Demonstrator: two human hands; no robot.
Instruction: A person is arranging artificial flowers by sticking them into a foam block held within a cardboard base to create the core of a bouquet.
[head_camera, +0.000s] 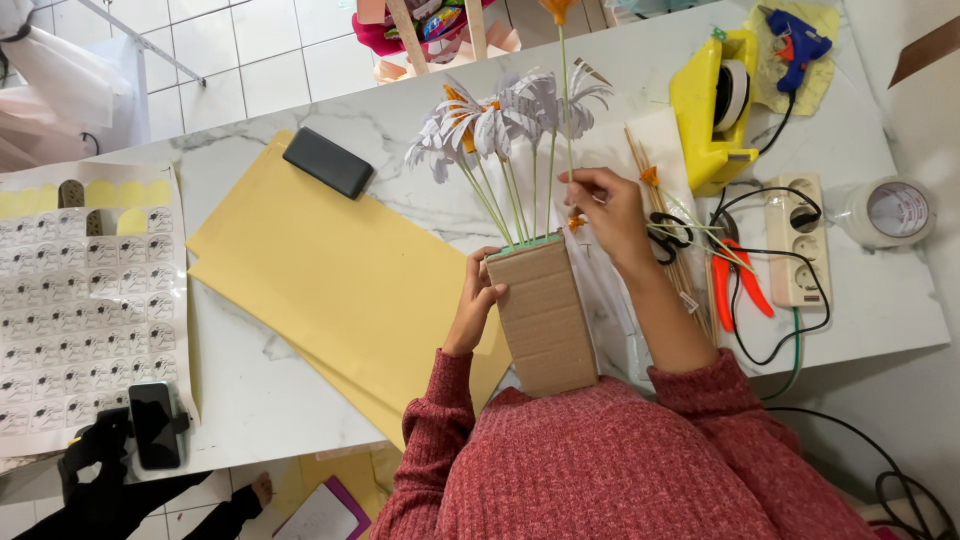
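My left hand (478, 300) grips the left side of a tall cardboard box (545, 315) that leans against my chest. Several paper flowers (500, 120) with white petals and orange centres stand on thin green stems in the box's green top. My right hand (605, 205) pinches one long green stem (565, 110) near the box's top; this stem carries an orange flower (556, 8) at the upper frame edge. A small orange piece (575, 222) sits just below my right fingers.
Large yellow paper sheets (330, 270) and a black phone (327, 162) lie left. Right of the box are wooden sticks (668, 235), orange pliers (735, 285), a yellow tape dispenser (712, 110), a blue glue gun (795, 45), a power strip (797, 240) and a tape roll (895, 212).
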